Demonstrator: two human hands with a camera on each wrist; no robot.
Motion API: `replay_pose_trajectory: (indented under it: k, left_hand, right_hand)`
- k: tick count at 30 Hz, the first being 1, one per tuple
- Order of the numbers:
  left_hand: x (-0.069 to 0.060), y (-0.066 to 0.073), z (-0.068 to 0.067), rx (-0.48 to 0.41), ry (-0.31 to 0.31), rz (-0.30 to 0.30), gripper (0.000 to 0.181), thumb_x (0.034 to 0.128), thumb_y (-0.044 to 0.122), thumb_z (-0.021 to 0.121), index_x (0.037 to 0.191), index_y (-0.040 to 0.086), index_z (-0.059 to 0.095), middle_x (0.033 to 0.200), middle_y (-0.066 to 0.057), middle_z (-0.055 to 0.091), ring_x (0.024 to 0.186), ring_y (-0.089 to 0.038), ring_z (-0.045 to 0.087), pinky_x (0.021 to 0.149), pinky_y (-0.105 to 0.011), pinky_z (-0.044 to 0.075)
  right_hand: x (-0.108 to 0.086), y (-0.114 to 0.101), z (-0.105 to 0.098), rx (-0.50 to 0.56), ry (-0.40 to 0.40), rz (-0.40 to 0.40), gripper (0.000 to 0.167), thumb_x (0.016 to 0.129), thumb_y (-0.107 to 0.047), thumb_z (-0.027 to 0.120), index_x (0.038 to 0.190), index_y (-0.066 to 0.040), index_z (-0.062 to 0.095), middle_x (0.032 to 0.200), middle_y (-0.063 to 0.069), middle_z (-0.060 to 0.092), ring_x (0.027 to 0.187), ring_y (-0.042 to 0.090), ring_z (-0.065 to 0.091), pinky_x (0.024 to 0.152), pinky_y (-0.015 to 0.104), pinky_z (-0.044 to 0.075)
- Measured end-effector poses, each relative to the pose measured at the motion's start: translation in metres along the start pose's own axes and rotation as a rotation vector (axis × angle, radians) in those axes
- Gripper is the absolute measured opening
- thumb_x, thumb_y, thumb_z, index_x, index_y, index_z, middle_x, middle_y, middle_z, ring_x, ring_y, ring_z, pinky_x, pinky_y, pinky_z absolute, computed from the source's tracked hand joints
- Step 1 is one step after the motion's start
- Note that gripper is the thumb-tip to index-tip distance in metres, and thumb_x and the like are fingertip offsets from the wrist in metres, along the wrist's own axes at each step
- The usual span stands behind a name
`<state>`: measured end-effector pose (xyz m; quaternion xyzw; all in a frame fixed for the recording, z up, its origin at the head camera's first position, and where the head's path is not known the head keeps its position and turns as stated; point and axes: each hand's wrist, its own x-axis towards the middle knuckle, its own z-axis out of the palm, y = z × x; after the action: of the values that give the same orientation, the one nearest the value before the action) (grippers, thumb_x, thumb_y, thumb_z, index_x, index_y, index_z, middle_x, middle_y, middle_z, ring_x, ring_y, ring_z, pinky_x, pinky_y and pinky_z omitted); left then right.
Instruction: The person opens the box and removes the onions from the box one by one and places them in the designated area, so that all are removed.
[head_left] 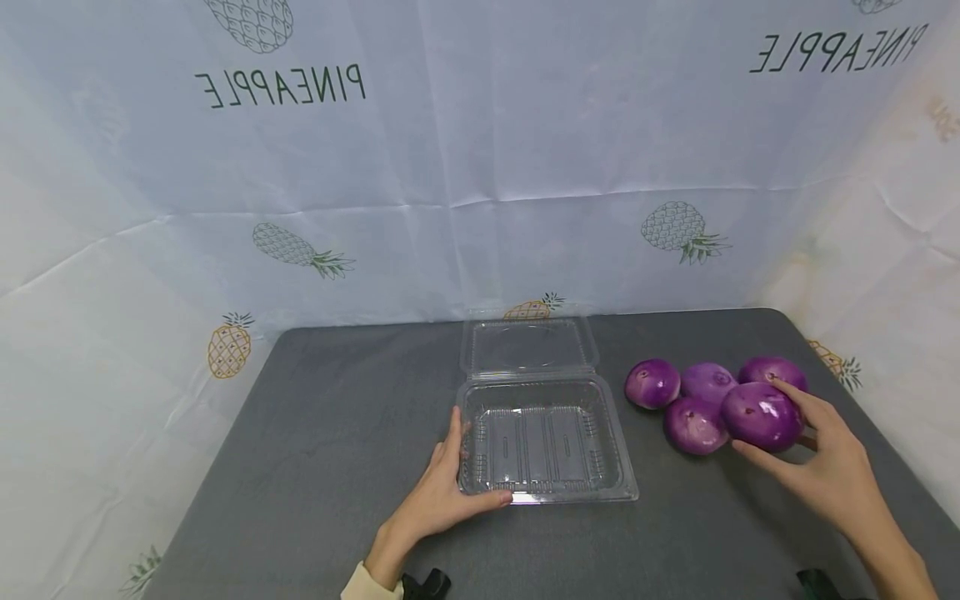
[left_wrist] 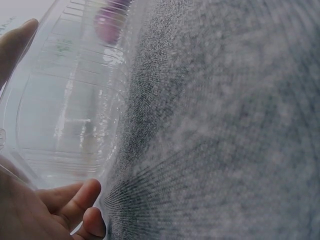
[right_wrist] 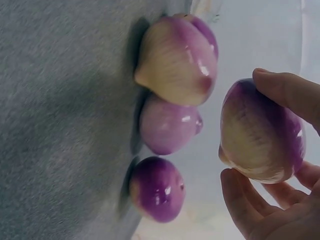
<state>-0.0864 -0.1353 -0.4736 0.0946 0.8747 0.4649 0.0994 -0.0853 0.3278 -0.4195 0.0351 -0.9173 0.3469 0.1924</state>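
Observation:
A clear plastic clamshell container (head_left: 626, 482) sits on the table with its lid (head_left: 528, 346) folded back. My left hand (head_left: 438, 492) holds its near left corner, thumb along the front rim and fingers against the left wall. In the left wrist view, the fingertips (left_wrist: 90, 192) curl at the container's side (left_wrist: 65, 115). Over at the right, my right hand (head_left: 832, 467) grips a glossy purple onion (head_left: 761, 417) between thumb and fingers. The right wrist view shows this onion (right_wrist: 260, 135) raised off the table, its pale underside visible.
Several more purple onions, among them one at the left (head_left: 652, 383) and one in front (head_left: 696, 425), lie grouped right of the container. The grey table (head_left: 337, 433) ends at a white pineapple-print cloth (head_left: 450, 150) hanging behind and at both sides.

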Motion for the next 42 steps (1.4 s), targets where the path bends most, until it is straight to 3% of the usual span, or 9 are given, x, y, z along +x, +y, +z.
replay_pose_trajectory:
  k: [18, 20, 22, 24, 25, 39, 42]
  left_hand:
    - [0.0, 0.0, 0.0, -0.014, -0.003, 0.001, 0.137, 0.0743, 0.053, 0.088, 0.165, 0.025, -0.012, 0.17, -0.008, 0.027, 0.133, -0.026, 0.046, 0.11, -0.059, 0.039]
    - [0.0, 0.0, 0.0, -0.012, -0.004, 0.001, 0.138, 0.0742, 0.054, 0.088, 0.165, 0.024, -0.012, 0.17, -0.008, 0.027, 0.132, -0.025, 0.046, 0.11, -0.059, 0.039]
    - [0.0, 0.0, 0.0, -0.012, -0.004, 0.0, 0.138, 0.0742, 0.054, 0.087, 0.165, 0.023, -0.011, 0.17, -0.008, 0.027, 0.133, -0.025, 0.046, 0.11, -0.06, 0.039]
    - [0.0, 0.0, 0.0, -0.011, -0.004, 0.0, 0.138, 0.0741, 0.054, 0.087, 0.165, 0.022, -0.011, 0.169, -0.008, 0.028, 0.132, -0.025, 0.046, 0.11, -0.06, 0.039]
    - [0.0, 0.0, 0.0, -0.01, -0.003, 0.0, 0.138, 0.0741, 0.054, 0.087, 0.165, 0.022, -0.011, 0.169, -0.008, 0.028, 0.132, -0.025, 0.046, 0.109, -0.06, 0.039]
    - [0.0, -0.001, 0.001, -0.009, -0.001, 0.009, 0.138, 0.074, 0.054, 0.088, 0.165, 0.023, -0.011, 0.169, -0.01, 0.027, 0.133, -0.026, 0.045, 0.11, -0.06, 0.039]
    - [0.0, 0.0, 0.001, -0.005, -0.001, 0.009, 0.138, 0.0738, 0.054, 0.087, 0.165, 0.024, -0.011, 0.169, -0.01, 0.027, 0.132, -0.026, 0.046, 0.109, -0.059, 0.04]
  right_hand:
    - [-0.002, 0.032, 0.0, -0.102, -0.057, 0.093, 0.1, 0.07, -0.023, 0.095, 0.152, 0.001, 0.043, 0.128, 0.039, 0.049, 0.092, -0.032, 0.025, 0.062, 0.001, 0.028]
    - [-0.002, 0.035, 0.0, -0.11, -0.058, 0.096, 0.101, 0.07, -0.023, 0.095, 0.152, 0.003, 0.042, 0.128, 0.04, 0.048, 0.092, -0.019, 0.048, 0.062, 0.001, 0.028]
    - [-0.002, 0.037, 0.0, -0.116, -0.057, 0.104, 0.1, 0.071, -0.023, 0.095, 0.151, 0.005, 0.041, 0.128, 0.041, 0.048, 0.094, 0.013, 0.066, 0.062, 0.001, 0.027]
    - [-0.001, 0.039, 0.001, -0.122, -0.058, 0.108, 0.1, 0.071, -0.022, 0.094, 0.15, 0.007, 0.04, 0.128, 0.043, 0.047, 0.096, 0.05, 0.063, 0.061, 0.001, 0.027]
    - [-0.001, 0.04, 0.001, -0.121, -0.061, 0.111, 0.1, 0.071, -0.021, 0.094, 0.15, 0.009, 0.04, 0.128, 0.043, 0.046, 0.099, 0.063, 0.056, 0.06, 0.001, 0.026]
    - [0.001, 0.053, 0.002, -0.167, -0.069, 0.132, 0.099, 0.073, -0.023, 0.093, 0.148, 0.012, 0.04, 0.125, 0.043, 0.046, 0.095, 0.055, 0.054, 0.062, 0.021, 0.036]
    - [0.002, 0.056, 0.002, -0.164, -0.078, 0.136, 0.098, 0.074, -0.023, 0.091, 0.149, 0.012, 0.039, 0.125, 0.044, 0.045, 0.096, 0.055, 0.054, 0.065, 0.032, 0.041]
